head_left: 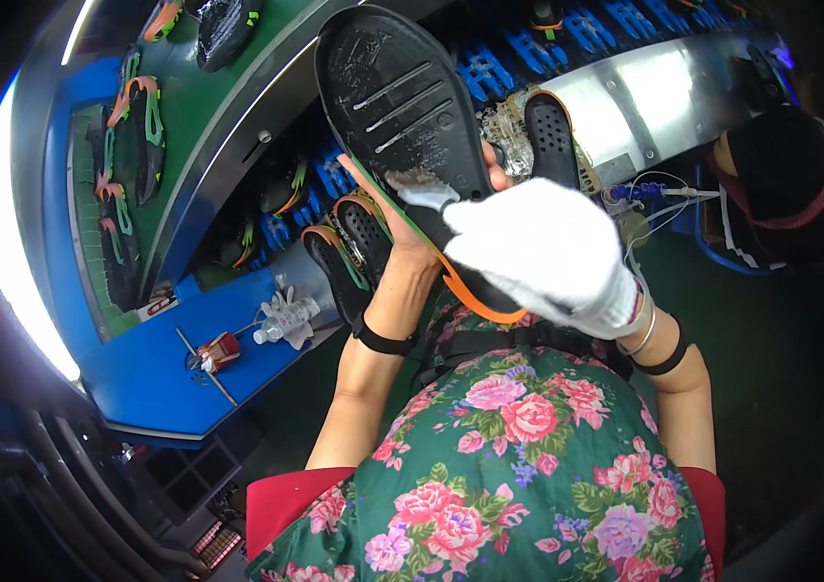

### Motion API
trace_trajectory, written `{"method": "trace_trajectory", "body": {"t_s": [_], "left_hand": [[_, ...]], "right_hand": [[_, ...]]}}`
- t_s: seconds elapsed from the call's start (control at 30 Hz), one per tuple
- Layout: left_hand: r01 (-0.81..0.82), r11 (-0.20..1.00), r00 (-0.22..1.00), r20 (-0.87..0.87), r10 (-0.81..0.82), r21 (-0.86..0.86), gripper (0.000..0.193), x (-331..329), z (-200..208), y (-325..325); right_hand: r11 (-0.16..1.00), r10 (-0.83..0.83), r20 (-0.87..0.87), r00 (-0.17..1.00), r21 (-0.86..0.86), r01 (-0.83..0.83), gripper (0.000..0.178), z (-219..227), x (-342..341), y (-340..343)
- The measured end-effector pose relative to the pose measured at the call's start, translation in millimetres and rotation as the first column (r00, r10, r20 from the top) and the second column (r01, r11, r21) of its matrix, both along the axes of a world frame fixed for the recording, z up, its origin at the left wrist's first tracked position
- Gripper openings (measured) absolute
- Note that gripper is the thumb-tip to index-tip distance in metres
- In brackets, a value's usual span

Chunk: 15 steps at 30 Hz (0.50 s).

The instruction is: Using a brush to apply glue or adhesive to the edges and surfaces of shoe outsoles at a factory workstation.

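A black shoe sole [393, 107] with an orange and green edge is held up in front of me, its grooved inner face toward me. My bare left hand [410, 238] grips it from behind, with its fingertips showing past the right edge. My right hand [543, 257], in a white glove, is closed on a small brush [424, 190]. The bristles touch the sole, where a whitish wet smear shows. Most of the brush handle is hidden by the glove. Two more soles, one dark [365, 238] and one green-edged [334, 272], stand left of my left wrist.
On the blue table [169, 378] lie a plastic bottle [286, 320] and a red object [221, 351]. Another sole [553, 136] rests beyond my right hand. Shoe parts [145, 131] line a green belt; blue racks [538, 53] run behind a metal edge.
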<state>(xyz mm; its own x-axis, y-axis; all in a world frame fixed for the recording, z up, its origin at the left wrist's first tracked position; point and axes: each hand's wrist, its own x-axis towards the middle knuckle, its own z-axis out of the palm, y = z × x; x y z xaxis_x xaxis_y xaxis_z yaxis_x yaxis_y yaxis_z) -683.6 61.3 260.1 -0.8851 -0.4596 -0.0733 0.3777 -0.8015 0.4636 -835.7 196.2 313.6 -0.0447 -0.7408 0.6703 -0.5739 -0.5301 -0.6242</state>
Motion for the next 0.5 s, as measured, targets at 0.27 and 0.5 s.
{"method": "trace_trajectory", "body": {"t_s": [0.27, 0.5], "left_hand": [[-0.079, 0.994, 0.994, 0.081, 0.072, 0.080, 0.136, 2.7, 1.4, -8.0], [-0.005, 0.999, 0.999, -0.053, 0.008, 0.045, 0.132, 7.5, -0.5, -20.8]], "right_hand": [[0.998, 0.022, 0.202, 0.979, 0.059, -0.034, 0.026, 3.3, -5.3, 0.9], [0.984, 0.120, 0.272, 0.955, 0.098, -0.152, 0.026, 6.7, 2.1, 7.8]]}}
